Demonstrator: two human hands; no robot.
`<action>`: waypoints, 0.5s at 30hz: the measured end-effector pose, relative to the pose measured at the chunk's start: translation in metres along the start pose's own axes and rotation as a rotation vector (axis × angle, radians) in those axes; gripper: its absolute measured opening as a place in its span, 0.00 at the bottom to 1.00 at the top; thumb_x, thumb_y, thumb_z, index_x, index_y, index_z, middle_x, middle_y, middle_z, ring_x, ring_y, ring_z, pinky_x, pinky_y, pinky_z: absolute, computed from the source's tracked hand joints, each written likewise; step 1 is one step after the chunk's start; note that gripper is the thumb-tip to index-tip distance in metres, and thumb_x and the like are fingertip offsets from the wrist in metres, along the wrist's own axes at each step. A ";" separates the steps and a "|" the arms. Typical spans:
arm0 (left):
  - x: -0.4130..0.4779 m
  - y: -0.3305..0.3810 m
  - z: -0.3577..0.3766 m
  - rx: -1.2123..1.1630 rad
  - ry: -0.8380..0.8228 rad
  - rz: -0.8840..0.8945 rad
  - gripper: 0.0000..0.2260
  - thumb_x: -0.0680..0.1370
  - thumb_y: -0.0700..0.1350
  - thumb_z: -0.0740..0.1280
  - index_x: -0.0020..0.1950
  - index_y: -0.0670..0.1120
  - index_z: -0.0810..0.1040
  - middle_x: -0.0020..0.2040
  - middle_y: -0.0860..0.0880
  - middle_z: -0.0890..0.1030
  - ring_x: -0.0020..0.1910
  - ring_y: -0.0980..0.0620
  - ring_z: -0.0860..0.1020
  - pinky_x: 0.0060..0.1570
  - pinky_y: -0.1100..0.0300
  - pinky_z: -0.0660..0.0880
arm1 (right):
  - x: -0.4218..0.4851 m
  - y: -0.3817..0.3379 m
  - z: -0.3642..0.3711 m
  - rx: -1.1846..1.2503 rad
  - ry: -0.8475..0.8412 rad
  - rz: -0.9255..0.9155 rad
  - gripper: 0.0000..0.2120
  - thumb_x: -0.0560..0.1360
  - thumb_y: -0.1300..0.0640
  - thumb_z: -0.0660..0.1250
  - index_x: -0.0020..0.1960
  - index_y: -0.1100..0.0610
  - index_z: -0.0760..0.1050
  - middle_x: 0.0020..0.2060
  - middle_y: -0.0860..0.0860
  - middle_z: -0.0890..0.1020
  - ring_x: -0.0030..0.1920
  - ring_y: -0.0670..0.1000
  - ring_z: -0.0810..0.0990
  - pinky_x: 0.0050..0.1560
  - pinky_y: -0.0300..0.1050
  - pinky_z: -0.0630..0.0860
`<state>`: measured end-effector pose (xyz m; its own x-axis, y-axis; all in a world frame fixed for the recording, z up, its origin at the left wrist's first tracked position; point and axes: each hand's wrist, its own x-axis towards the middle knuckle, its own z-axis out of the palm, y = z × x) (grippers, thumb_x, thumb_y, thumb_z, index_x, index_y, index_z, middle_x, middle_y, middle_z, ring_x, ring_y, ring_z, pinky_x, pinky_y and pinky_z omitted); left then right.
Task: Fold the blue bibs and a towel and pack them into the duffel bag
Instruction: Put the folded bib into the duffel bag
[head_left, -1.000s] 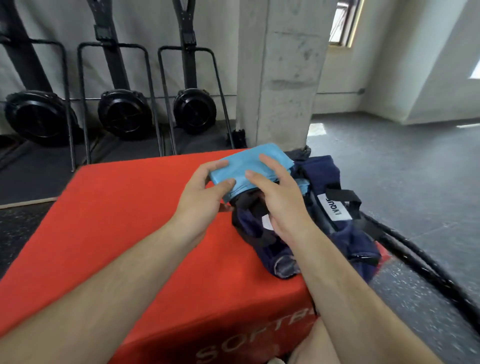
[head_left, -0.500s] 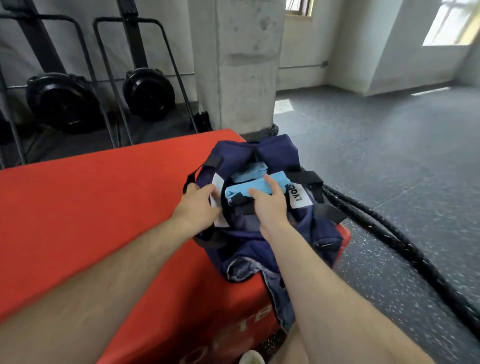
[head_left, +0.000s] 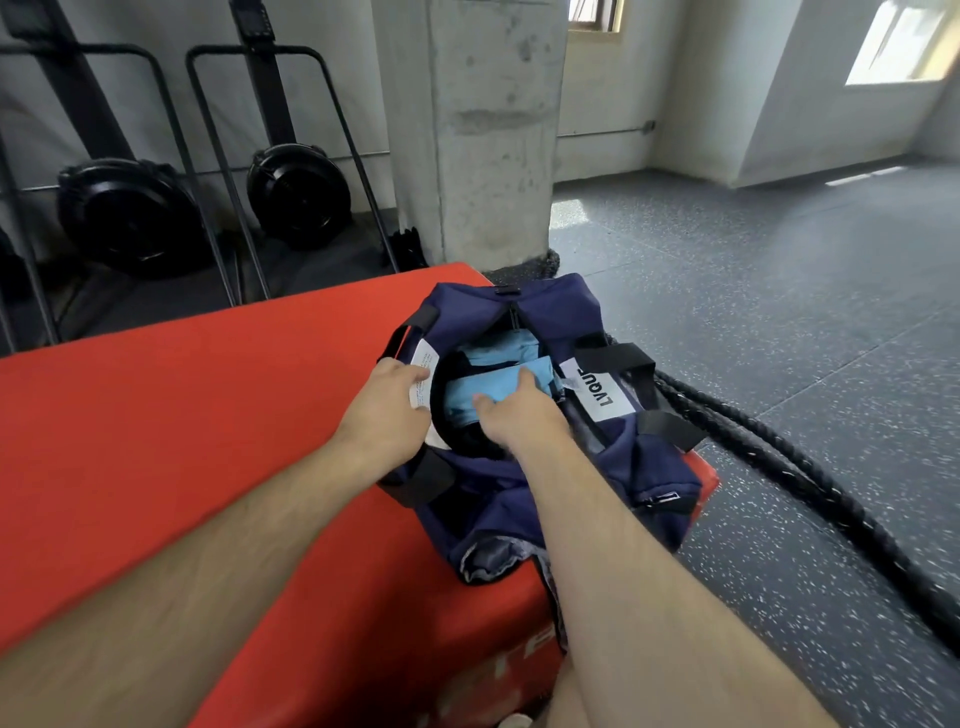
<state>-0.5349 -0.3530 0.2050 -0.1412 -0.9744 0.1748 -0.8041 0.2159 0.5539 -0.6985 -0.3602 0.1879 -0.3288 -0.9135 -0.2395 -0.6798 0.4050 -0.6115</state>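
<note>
A navy duffel bag (head_left: 540, 306) lies open on the right end of a red soft box (head_left: 182, 415). Inside its mouth sit two folded light-blue pieces: one (head_left: 498, 349) further back, one (head_left: 483, 395) in front. My right hand (head_left: 519, 418) reaches into the opening and presses its fingers down on the front blue piece. My left hand (head_left: 387, 410) grips the bag's left rim by a white label and holds the mouth apart. I cannot tell bib from towel.
A concrete pillar (head_left: 488, 130) rises just behind the box. A thick black battle rope (head_left: 810, 483) runs across the speckled floor to the right of the bag. Black fan machines on metal frames (head_left: 296, 192) stand at the back left.
A second ago both hands held the folded blue piece above the bag. It has gone down into the opening; the left hand has shifted to the bag's rim, the right hand followed it in.
</note>
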 end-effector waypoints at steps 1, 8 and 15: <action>0.000 0.000 -0.001 0.001 0.000 0.005 0.23 0.77 0.35 0.65 0.72 0.43 0.72 0.68 0.49 0.69 0.64 0.51 0.73 0.58 0.71 0.61 | -0.004 -0.006 -0.008 -0.179 0.055 -0.025 0.31 0.80 0.40 0.60 0.77 0.55 0.62 0.69 0.57 0.74 0.67 0.60 0.73 0.61 0.51 0.72; -0.003 -0.003 0.002 0.003 -0.003 0.046 0.23 0.77 0.35 0.64 0.72 0.42 0.72 0.68 0.49 0.70 0.66 0.51 0.72 0.60 0.69 0.62 | 0.013 -0.013 0.020 -0.595 0.125 -0.216 0.36 0.78 0.29 0.48 0.81 0.44 0.51 0.81 0.60 0.43 0.76 0.73 0.37 0.72 0.73 0.36; -0.002 -0.011 0.005 -0.023 0.006 0.076 0.22 0.77 0.36 0.65 0.72 0.43 0.72 0.67 0.51 0.71 0.63 0.52 0.73 0.57 0.70 0.63 | 0.037 -0.011 0.050 -0.638 -0.066 -0.129 0.40 0.76 0.25 0.42 0.81 0.43 0.41 0.80 0.58 0.37 0.75 0.74 0.33 0.73 0.73 0.40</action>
<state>-0.5286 -0.3540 0.1949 -0.1976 -0.9549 0.2217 -0.7779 0.2904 0.5572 -0.6702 -0.4007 0.1481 -0.1914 -0.9484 -0.2529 -0.9733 0.2167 -0.0759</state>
